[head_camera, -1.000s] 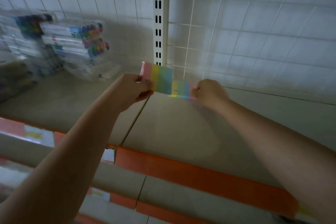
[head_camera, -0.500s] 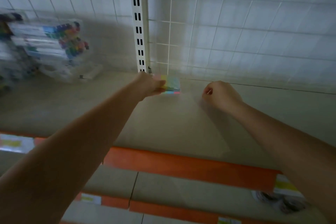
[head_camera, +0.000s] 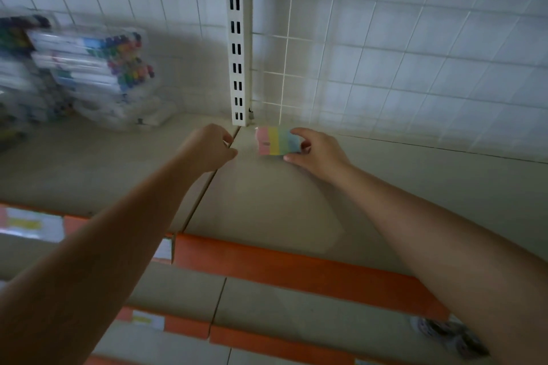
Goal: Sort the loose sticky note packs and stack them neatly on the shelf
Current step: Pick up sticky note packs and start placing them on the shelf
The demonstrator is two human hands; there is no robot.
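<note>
Your right hand point(head_camera: 318, 151) pinches the striped sticky note pack point(head_camera: 274, 141) at the back of the shelf point(head_camera: 267, 204). Your left hand point(head_camera: 212, 145), just beside it, appears loosely curled and holds nothing.

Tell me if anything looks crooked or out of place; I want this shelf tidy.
Nothing stands out. The right hand grips the sticky note pack lying flat at the back of the shelf, beside the upright. The marker packs on the left are too blurred to judge.

Dim white wire-grid backing point(head_camera: 385, 38), slotted upright point(head_camera: 237, 38), perhaps blurred marker packs point(head_camera: 98, 68) left.
</note>
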